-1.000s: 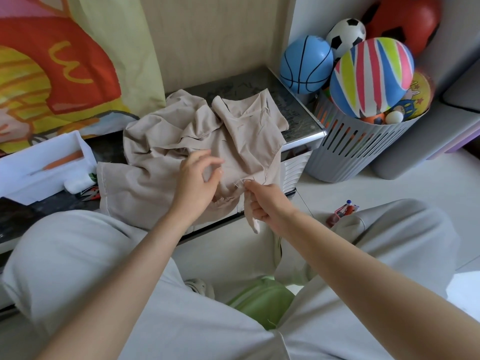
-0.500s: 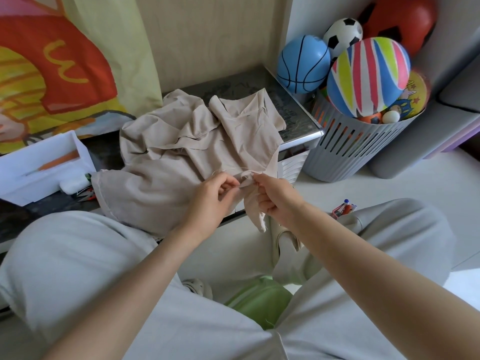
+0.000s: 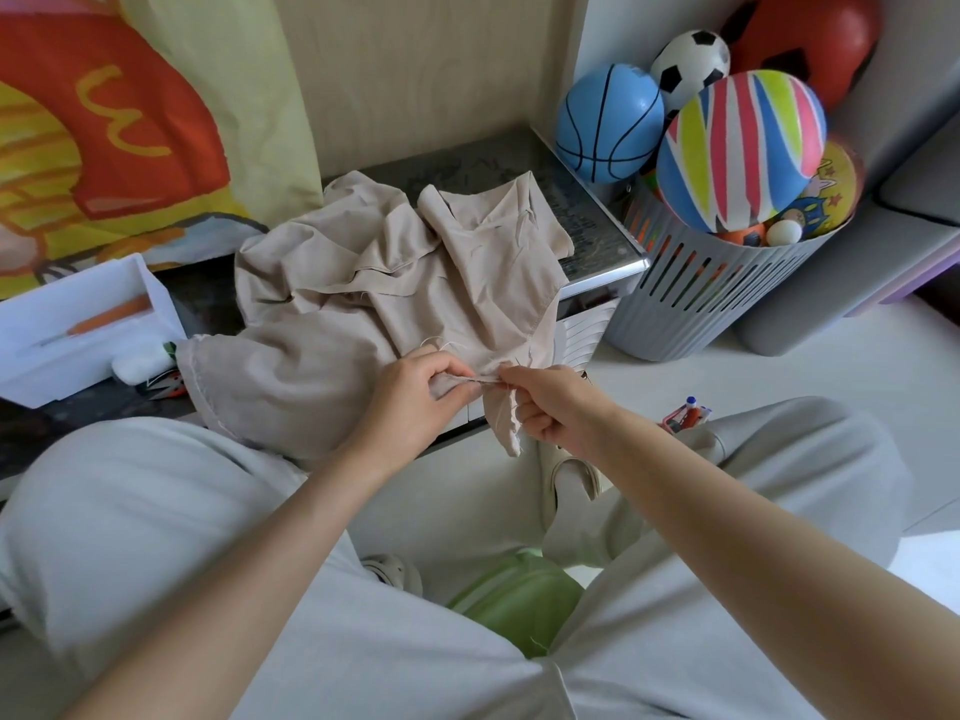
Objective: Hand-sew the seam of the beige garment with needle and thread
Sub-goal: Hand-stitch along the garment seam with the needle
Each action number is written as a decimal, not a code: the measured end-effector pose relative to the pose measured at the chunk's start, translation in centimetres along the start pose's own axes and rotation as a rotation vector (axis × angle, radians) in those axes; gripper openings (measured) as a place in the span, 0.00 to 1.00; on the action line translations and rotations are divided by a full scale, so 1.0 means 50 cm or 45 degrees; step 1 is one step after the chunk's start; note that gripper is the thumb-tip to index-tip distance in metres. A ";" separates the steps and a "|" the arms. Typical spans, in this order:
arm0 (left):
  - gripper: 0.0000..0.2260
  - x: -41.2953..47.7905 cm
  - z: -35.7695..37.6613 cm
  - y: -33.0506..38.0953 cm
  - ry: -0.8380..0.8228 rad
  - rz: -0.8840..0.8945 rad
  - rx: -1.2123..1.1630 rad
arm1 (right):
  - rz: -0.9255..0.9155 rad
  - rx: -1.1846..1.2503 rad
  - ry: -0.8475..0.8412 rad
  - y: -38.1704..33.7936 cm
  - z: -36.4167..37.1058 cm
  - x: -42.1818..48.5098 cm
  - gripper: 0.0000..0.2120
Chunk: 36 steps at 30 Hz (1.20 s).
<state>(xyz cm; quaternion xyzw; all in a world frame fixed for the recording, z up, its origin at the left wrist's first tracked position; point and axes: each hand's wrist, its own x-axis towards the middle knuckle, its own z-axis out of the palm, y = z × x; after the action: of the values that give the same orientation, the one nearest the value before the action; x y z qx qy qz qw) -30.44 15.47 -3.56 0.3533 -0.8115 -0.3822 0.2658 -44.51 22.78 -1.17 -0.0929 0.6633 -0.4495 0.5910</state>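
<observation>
**Both hands pinching the seam at the front edge of the tabletop.** The beige garment [image 3: 363,304] lay crumpled over the middle of the dark tabletop [image 3: 589,226], and its near portion spilled past the front edge towards the lap. The left hand [image 3: 410,402] and the right hand [image 3: 553,402] met fingertip to fingertip, each clamped on the folded seam [image 3: 480,380]. A loose tail of cloth hung below the right fist. A thin sliver between the fingertips may have been the needle, but this could not be confirmed. Pale thread [image 3: 441,345] looped just above the left knuckles.

The cloth appeared light, thin and limp, and it creased readily. It would probably sag unless held taut between two close pinches beside the stitch line. Its raw edge would likely fray if tugged hard, and the fine thread could tangle.

Open room for drawing thread lay above the hands and to the right over the floor [image 3: 779,366]. A white box [image 3: 78,314] stood at the left edge of the tabletop, and a slatted basket [image 3: 701,288] of balls stood just beyond its right corner. Both were apart from the hands.
</observation>
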 end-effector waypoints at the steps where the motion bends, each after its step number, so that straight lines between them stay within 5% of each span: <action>1: 0.05 -0.001 -0.001 -0.001 0.006 0.023 0.012 | -0.008 -0.032 -0.009 0.001 -0.001 -0.001 0.13; 6: 0.03 -0.005 -0.014 -0.002 0.028 0.145 0.093 | -0.143 -0.539 0.054 -0.006 -0.007 -0.015 0.15; 10: 0.02 -0.010 -0.021 -0.005 0.030 0.182 0.149 | -0.640 -0.914 0.245 -0.007 -0.013 -0.026 0.12; 14: 0.02 -0.012 -0.024 -0.005 0.038 0.205 0.171 | -0.931 -1.069 0.160 -0.006 -0.008 -0.025 0.13; 36: 0.02 -0.013 -0.033 -0.013 0.033 0.212 0.220 | -0.946 -1.223 0.074 0.002 -0.011 0.018 0.09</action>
<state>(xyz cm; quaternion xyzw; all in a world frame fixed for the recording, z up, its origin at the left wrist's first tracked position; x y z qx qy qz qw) -28.66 14.96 -3.26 0.3112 -0.8644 -0.2827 0.2756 -45.19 22.52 -1.94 -0.5622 0.7312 -0.2783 0.2682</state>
